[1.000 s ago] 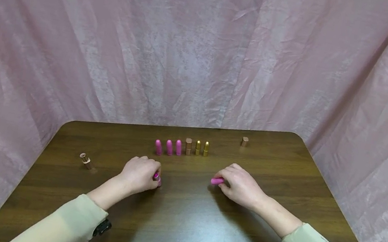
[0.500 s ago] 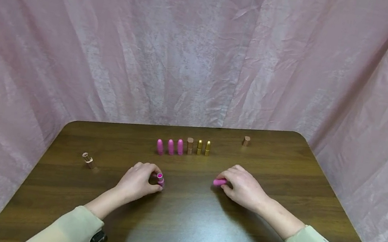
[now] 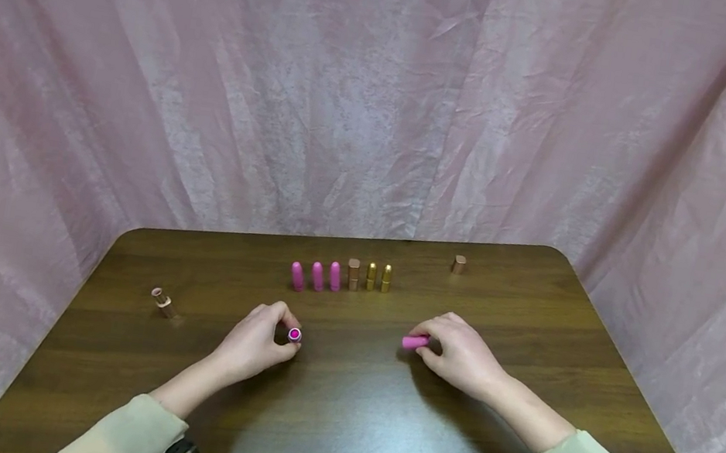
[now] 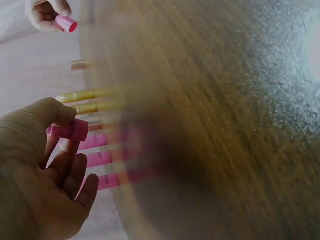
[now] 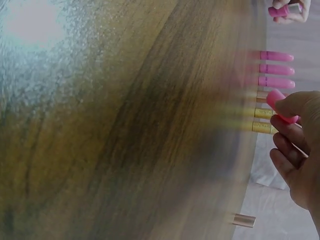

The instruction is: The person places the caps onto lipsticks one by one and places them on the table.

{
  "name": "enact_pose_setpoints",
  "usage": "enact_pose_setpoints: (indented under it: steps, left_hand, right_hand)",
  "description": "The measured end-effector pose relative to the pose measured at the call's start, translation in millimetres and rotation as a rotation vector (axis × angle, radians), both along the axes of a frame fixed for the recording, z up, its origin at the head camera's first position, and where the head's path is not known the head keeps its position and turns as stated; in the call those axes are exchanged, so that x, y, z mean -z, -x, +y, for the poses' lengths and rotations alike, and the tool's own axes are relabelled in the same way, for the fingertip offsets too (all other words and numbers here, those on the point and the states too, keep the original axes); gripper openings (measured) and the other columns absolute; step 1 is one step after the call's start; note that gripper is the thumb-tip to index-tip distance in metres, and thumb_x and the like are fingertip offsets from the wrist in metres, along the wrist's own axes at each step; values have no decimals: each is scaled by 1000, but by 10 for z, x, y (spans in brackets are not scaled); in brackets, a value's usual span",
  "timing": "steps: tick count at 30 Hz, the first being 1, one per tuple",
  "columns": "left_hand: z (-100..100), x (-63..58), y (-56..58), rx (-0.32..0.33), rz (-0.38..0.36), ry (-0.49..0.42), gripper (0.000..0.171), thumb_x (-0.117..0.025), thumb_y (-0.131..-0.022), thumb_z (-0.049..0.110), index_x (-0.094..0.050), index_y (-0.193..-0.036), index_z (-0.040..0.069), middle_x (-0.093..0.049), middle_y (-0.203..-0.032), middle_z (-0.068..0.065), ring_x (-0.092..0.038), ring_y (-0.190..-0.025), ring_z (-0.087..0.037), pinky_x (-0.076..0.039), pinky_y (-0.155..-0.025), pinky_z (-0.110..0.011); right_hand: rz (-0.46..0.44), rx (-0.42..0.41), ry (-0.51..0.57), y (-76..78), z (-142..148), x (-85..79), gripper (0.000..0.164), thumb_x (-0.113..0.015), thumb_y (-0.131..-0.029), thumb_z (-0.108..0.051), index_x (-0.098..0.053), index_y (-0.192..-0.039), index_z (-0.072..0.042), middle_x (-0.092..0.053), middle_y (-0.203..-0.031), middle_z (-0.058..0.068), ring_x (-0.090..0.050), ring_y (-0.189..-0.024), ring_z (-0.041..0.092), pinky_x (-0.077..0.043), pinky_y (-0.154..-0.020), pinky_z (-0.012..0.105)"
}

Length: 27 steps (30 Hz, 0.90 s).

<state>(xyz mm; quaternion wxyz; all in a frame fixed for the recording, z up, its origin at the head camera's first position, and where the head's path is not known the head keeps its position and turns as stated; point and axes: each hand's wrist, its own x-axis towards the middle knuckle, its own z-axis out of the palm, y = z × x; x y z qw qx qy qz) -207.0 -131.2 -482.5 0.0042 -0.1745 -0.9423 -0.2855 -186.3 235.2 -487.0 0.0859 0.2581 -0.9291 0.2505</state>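
My left hand [image 3: 253,339] pinches the base of a pink lipstick [image 3: 294,334] between thumb and fingers, over the middle of the table. Its uncapped end points up at the head view, showing a bright magenta centre within a pale ring. In the left wrist view the pink lower part of this lipstick [image 4: 70,131] shows beyond the thumb. Across from it, my right hand [image 3: 460,354] holds a pink lipstick cap [image 3: 415,341] lying sideways between thumb and fingers. The right wrist view shows the same cap [image 5: 281,105] at the fingertips. The two pieces are well apart.
Behind the hands stands a row: three pink lipsticks [image 3: 316,277], a rose-gold lipstick [image 3: 353,274] and two gold lipsticks [image 3: 371,277]. An uncapped rose-gold lipstick [image 3: 164,302] stands at left. A rose-gold cap [image 3: 459,264] is at the back right of the wooden table [image 3: 335,410].
The left fingers have opened out from a closer grip around the lipstick, and its uncapped end has turned up toward the head view. My right hand with the cap has shifted slightly right.
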Motion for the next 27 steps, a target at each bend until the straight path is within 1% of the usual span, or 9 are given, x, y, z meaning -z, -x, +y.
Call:
enact_pose_setpoints:
  steps: [4,8,11,14,18,22,27]
  left_hand:
    - [-16,-86,-36,25,42,-3,23,-83,-79,19,-64,-90,25,-64,-90,14,-56,-99,-17,-46,-83,-38]
    - [-32,-142,-65,84,107,5,20,-84,-82,21,-68,-93,28,-62,-89,17,-54,-97,-15,-44,-84,-36]
    - [-21,-165,-97,141,177,35,18,-84,-85,22,-74,-99,27,-63,-91,16,-53,-95,-14,-44,-87,-37]
    - [24,-189,-137,174,230,67,22,-85,-85,22,-76,-106,21,-65,-94,14,-54,-96,-15,-44,-90,-39]
    - [111,-225,-175,170,240,83,24,-86,-84,22,-75,-105,20,-65,-91,14,-55,-95,-15,-43,-91,-39]
    - [195,-255,-185,173,250,92,18,-86,-84,24,-73,-96,26,-60,-86,18,-54,-93,-13,-43,-91,-37]
    - [274,-266,-193,192,286,106,17,-85,-84,25,-72,-95,28,-60,-86,19,-54,-93,-11,-43,-90,-36]
  right_hand:
    - [-38,29,57,-8,13,9,21,-80,-88,-13,-76,-107,-21,-71,-104,-13,-59,-100,10,-51,-83,35]
    - [-72,58,126,-26,0,-1,20,-81,-88,-16,-76,-106,-23,-71,-105,-15,-60,-103,10,-51,-88,39]
    - [-78,73,171,-38,-37,-6,20,-81,-87,-16,-76,-105,-24,-70,-105,-16,-60,-104,10,-50,-91,40]
    - [-74,75,207,-47,-99,0,20,-82,-87,-15,-76,-104,-23,-69,-104,-16,-60,-105,10,-50,-92,40]
    - [-96,70,276,-72,-198,16,24,-82,-87,-14,-76,-109,-21,-69,-106,-15,-60,-107,11,-50,-93,42]
    - [-133,61,362,-108,-293,32,26,-82,-88,-14,-75,-112,-18,-69,-108,-13,-61,-107,12,-52,-92,46]
    - [-170,65,425,-137,-400,49,24,-81,-89,-14,-75,-111,-22,-69,-107,-16,-64,-104,10,-54,-90,41]
